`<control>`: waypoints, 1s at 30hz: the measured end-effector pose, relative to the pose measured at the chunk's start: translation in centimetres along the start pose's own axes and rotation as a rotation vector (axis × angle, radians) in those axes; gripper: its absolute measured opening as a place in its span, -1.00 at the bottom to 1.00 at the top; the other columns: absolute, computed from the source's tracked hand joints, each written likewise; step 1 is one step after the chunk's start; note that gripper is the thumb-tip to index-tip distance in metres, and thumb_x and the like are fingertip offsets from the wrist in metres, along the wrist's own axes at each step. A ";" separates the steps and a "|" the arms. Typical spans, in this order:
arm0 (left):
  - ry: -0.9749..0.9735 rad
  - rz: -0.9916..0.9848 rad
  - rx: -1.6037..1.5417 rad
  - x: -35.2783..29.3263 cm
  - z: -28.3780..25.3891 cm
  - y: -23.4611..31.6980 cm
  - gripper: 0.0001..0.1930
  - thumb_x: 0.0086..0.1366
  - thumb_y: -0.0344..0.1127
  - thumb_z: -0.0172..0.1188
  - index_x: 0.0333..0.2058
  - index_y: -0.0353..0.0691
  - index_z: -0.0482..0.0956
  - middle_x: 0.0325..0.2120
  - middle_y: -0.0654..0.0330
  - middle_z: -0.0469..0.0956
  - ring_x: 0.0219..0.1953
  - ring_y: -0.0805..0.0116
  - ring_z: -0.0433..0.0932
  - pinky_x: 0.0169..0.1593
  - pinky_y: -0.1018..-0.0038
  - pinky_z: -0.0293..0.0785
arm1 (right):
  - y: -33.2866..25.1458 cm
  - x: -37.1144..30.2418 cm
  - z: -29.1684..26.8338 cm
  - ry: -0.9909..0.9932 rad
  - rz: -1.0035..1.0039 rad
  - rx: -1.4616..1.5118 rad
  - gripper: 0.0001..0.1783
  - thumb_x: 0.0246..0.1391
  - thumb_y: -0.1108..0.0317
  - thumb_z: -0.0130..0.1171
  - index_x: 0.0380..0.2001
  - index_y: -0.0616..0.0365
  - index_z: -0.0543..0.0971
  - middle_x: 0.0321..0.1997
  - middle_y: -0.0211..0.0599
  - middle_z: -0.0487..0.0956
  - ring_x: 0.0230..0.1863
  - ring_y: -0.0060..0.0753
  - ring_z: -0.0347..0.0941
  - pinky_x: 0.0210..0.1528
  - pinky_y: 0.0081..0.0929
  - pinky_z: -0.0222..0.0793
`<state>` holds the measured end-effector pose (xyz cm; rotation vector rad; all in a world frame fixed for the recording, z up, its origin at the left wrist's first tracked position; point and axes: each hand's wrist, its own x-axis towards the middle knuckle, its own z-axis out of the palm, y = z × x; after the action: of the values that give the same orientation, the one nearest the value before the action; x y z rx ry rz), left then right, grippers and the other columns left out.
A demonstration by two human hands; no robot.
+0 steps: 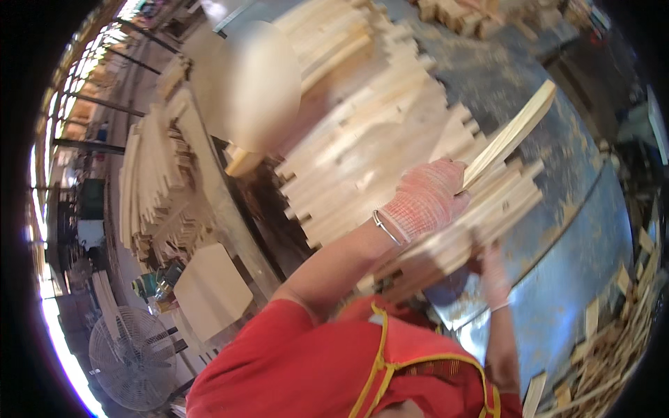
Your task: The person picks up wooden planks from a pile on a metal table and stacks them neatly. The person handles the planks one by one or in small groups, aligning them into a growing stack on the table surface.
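Note:
My left hand (428,198), in a pinkish knitted work glove with a bracelet at the wrist, is closed around one end of a pale wooden strip (512,136). The strip slants up and away to the right over the metal table. Beneath that hand lies a row of wooden strips (488,216) with uneven ends. My right hand (493,279), also gloved, is at the near right side of this row; motion smears its fingers, so I cannot tell whether they grip the wood. A broad layer of staggered wooden strips (362,146) lies just beyond.
A metal table (571,272) dusted with sawdust spreads to the right. Scrap wood (606,362) is heaped at lower right, with more blocks (474,17) at the far edge. Stacked boards (153,167) and a round fan (132,359) stand left. A blurred pale oval (265,87) covers part of the upper left.

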<state>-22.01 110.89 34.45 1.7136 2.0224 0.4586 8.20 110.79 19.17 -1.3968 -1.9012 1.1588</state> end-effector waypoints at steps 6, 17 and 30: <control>0.162 -0.303 0.579 4.4 -7.8 -12.2 -0.77 0.33 -0.26 0.08 -0.34 -0.26 0.65 -0.31 0.01 0.70 -0.18 0.01 0.71 -0.16 0.15 0.67 | -3.8 -3.0 2.6 -0.219 0.070 0.301 -0.01 0.29 -0.26 0.20 0.57 0.08 0.16 0.27 -0.12 0.51 0.28 -0.31 0.39 0.42 -0.33 0.23; 0.229 -0.280 1.075 0.2 -6.5 -28.9 -0.03 0.32 -0.04 0.30 0.59 -0.02 -0.03 0.57 0.13 0.10 0.55 0.15 0.17 0.57 0.29 0.08 | 9.4 -25.4 -14.3 0.402 0.681 0.158 -0.37 0.28 -0.05 0.27 0.20 0.22 0.53 -0.08 -0.13 0.72 -0.04 -0.23 0.61 0.08 -0.27 0.50; -0.104 0.866 0.349 -15.8 26.3 23.4 -0.04 -0.06 -0.18 0.59 0.35 -0.14 0.34 0.24 -0.10 0.40 0.32 -0.14 0.37 0.32 -0.03 0.30 | 27.5 -49.5 -45.2 0.154 0.891 -0.998 -0.08 0.05 0.32 0.29 0.52 -0.15 0.24 0.46 -0.08 0.41 0.55 0.09 0.21 0.54 0.25 0.00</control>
<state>13.62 98.52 26.32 2.7360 1.2424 0.2627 74.83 82.58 22.65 -2.9516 -1.8095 0.2751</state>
